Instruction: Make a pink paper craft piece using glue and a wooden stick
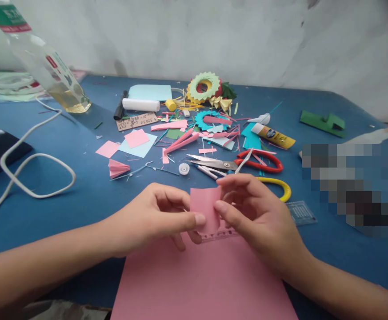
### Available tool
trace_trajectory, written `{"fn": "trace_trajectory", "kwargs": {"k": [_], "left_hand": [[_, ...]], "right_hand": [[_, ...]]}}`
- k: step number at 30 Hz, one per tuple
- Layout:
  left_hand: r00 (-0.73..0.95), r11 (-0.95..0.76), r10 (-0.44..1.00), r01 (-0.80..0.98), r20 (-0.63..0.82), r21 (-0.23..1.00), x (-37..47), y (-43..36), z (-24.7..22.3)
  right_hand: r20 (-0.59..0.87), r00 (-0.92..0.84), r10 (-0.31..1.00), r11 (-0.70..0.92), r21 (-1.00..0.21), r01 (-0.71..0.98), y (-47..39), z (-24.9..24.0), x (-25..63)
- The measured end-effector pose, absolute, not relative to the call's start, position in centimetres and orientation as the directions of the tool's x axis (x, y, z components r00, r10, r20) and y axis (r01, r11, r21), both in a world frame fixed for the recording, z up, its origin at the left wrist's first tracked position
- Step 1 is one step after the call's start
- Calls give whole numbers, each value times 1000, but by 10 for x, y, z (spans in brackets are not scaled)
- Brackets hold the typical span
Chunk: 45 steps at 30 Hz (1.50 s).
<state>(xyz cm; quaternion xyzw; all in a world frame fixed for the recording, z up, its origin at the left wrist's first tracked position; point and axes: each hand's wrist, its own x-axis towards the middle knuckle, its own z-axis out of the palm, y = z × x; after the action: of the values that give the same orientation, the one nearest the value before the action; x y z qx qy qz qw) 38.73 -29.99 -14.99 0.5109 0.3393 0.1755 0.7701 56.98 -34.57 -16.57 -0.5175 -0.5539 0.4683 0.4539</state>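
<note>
pink paper point(203, 206) upright, long axis near vertical, in a pinch between both hands point(167, 215) point(258, 218)

Scissors point(227, 164) beyond paper sheet point(207, 280)

A pale, scuffed wall point(180, 40) with a few dark marks stands behind a blue tabletop point(90, 178).

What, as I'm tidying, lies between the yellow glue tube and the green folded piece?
Bare blue tabletop separates the glue tube from the green piece, in the head view.
</note>
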Motion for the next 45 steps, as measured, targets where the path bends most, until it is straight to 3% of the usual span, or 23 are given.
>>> {"fn": "trace_trajectory", "kwargs": {"k": [2,4,7,11,18,23,26,31,35,40,45], "left_hand": [[705,399,624,83,-336,913,389,-300,-150],[690,412,632,86,-353,907,391,-299,-150],[658,423,650,102,-379,901,392,-300,-150],[651,313,684,147,-330,938,392,-303,-150],[628,-196,778,301,-39,933,390,-307,-149],[674,-623,670,281,312,730,389,-308,-153],[713,-736,592,288,376,612,389,-308,-154],[747,-808,540,332,388,487,387,-307,-153],[748,-821,529,333,401,463,385,-307,-153],[733,-762,573,310,368,569,385,-308,-154],[691,-640,655,293,306,710,385,-307,-150]], "right_hand": [[178,-1,984,171,-943,285,-346,-166,570],[304,-60,951,302,-865,400,-346,-165,570],[373,-194,907,420,-783,458,-346,-161,570],[409,-228,883,468,-744,476,-345,-158,569],[428,-235,873,486,-712,507,-345,-157,570],[439,-256,861,507,-705,496,-347,-155,569],[421,-283,862,507,-712,486,-346,-154,570],[348,-322,880,467,-755,460,-343,-152,571],[328,-328,886,452,-768,454,-341,-151,572],[344,-322,882,462,-765,449,-342,-152,572],[433,-313,845,535,-677,506,-344,-155,573]]}}
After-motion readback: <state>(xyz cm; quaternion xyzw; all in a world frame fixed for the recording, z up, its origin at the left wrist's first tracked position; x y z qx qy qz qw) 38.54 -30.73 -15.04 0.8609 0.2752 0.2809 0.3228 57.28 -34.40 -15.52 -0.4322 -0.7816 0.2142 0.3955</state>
